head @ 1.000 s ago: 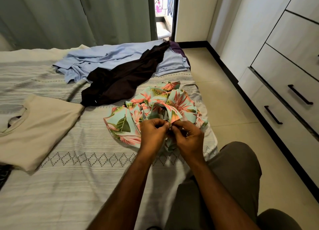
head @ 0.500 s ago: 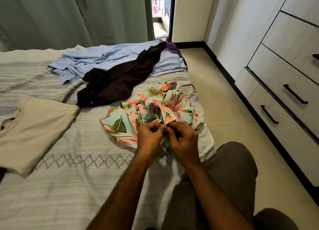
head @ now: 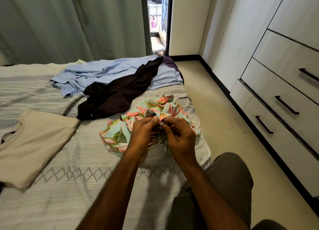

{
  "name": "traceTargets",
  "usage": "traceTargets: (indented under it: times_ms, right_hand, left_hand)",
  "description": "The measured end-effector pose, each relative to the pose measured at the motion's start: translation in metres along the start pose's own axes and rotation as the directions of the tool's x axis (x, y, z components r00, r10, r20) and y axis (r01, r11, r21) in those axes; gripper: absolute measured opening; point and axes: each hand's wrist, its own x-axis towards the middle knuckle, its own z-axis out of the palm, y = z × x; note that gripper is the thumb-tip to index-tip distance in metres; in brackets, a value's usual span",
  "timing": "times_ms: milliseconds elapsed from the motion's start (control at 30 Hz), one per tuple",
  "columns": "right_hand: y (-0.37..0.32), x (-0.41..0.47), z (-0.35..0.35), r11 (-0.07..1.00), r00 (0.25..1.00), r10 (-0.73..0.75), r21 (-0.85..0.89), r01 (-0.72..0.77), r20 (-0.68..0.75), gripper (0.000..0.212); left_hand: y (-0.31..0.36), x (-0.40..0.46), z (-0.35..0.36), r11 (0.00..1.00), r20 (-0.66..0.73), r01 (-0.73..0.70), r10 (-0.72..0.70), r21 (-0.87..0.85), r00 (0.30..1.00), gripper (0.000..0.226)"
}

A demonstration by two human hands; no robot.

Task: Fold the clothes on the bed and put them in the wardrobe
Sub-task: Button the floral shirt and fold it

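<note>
Pinching one small spot of the floral shirt [head: 120,134], the left hand [head: 144,134] and right hand [head: 181,140] meet fingertip to fingertip near the bed's [head: 77,186] right edge. Both grips close on fabric at the bundle's near side, so nearly all the cloth lies bunched just beyond the hands, spilling left and far. Neither hand is nearer; they would likely draw apart sideways to spread it. Farther left lies a beige t-shirt [head: 38,143]; beyond, a dark garment [head: 120,93] runs diagonally over a light blue shirt [head: 96,74]. The wardrobe [head: 284,65] stands right.
</note>
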Motion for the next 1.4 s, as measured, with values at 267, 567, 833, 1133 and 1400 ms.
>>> traceTargets:
  times_ms: [267,567,833,1133,1400]
  right_hand:
    - [-0.031,0.022,-0.006,0.999,0.999,-0.047,0.018,0.047,0.022,0.019]
    - [-0.043,0.032,-0.020,0.936,0.986,0.164,0.312,-0.163,0.022,0.016]
    - [-0.053,0.040,-0.024,0.751,0.922,0.359,0.541,-0.378,0.146,0.015]
    - [-0.046,0.054,-0.022,0.897,0.904,0.371,0.171,-0.408,0.210,0.023]
    - [-0.048,0.061,-0.015,0.892,0.872,0.426,0.048,-0.449,0.240,0.016]
  left_hand:
    - [0.032,-0.011,0.005,0.998,-0.019,-0.019,0.017,-0.060,1.000,0.020]
    - [0.048,-0.021,0.010,0.993,0.072,-0.060,0.067,-0.097,0.995,0.022]
    - [0.054,-0.019,0.011,0.991,0.126,-0.092,0.104,-0.098,0.987,0.018]
    - [0.048,-0.015,0.021,0.973,0.032,-0.209,0.207,0.097,0.978,0.021]
    - [0.030,-0.001,0.019,0.927,-0.089,-0.276,0.307,0.253,0.948,0.015]
